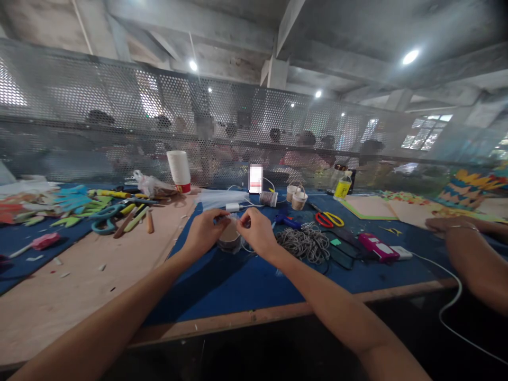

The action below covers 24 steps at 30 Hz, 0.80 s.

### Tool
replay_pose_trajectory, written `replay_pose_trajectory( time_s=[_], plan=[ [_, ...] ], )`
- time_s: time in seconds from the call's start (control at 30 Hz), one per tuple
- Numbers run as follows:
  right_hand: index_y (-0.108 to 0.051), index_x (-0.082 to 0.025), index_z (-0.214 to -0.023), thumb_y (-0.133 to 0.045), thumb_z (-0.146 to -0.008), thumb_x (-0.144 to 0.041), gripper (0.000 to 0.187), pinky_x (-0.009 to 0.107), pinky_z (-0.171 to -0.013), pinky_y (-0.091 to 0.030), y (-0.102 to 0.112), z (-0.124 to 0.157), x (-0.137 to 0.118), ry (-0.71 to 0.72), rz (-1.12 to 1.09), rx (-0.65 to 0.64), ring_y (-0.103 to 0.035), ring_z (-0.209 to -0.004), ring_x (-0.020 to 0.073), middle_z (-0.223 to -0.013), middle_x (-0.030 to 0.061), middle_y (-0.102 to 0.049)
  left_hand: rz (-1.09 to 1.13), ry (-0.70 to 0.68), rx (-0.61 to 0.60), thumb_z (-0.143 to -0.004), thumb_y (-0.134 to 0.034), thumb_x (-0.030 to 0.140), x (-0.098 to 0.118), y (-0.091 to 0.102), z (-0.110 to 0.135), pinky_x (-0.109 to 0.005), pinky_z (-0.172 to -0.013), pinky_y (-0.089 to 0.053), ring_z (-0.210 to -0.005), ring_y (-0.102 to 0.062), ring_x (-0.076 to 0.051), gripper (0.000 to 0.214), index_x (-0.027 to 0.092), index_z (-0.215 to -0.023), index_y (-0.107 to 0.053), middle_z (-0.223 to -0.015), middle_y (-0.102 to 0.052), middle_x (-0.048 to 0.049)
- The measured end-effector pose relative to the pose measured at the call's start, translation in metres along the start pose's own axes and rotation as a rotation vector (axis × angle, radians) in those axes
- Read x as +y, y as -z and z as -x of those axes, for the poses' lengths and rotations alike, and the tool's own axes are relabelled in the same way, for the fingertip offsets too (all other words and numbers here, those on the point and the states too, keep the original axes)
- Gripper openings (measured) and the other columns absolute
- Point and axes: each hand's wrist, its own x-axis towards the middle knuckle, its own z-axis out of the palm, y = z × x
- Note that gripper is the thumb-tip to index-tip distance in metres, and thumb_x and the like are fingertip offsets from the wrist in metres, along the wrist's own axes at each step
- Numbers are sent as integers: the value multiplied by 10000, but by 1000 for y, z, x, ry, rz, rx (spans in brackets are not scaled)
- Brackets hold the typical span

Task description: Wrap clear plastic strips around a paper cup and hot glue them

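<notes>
My left hand (206, 230) is closed in a pinch at the left rim of a small paper cup (229, 243) on the blue table cover. Opposite it, my right hand (257, 232) pinches thumb against fingers at the cup's right side. What sits between the fingertips is too small to make out; some clear, thin material shows by the cup. Right of my right hand lies a tangled heap of grey cord (305, 243). A blue glue gun (289, 221) rests just behind the cord.
Red and yellow scissors (329, 219) and a magenta box (378, 247) lie to the right, near a co-worker's arm (474, 259). Stacked paper cups (179, 170), teal scissors (106, 217) and cut foam pieces (71, 198) are leftward. A lit phone (256, 179) stands before a perforated metal screen (222, 106).
</notes>
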Motion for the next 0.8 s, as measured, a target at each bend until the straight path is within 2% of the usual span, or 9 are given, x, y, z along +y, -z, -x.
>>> replay_pose_trajectory(
  time_s=[0.27,0.63,0.8],
  plan=[
    [-485,-217,-727,-641,-833,-176,194,255,-704,-416,-3,0,4,16,-13,17,-585,-747,149,-798,-9,-603,80,-18,-25,-799,-650,375,3,3,0,-324,-769,-495,-886,-682,-239,312,183,-1038,-706,-943,-744,-62],
    [-484,-224,-735,-628,-834,-195,177,272,-704,-436,-6,0,8,28,-11,19,-596,-748,161,-810,-4,-613,-20,-10,3,-812,-621,418,5,1,-2,-349,-767,-495,-880,-690,-264,296,188,-986,-692,-919,-748,-80],
    [-515,-217,-887,-625,-831,-204,124,284,-716,-466,-6,0,4,-18,-27,4,-631,-765,169,-876,9,-649,-8,21,11,-801,-637,428,5,2,-1,-338,-758,-498,-886,-695,-258,294,204,-985,-685,-919,-754,-69]
  ],
)
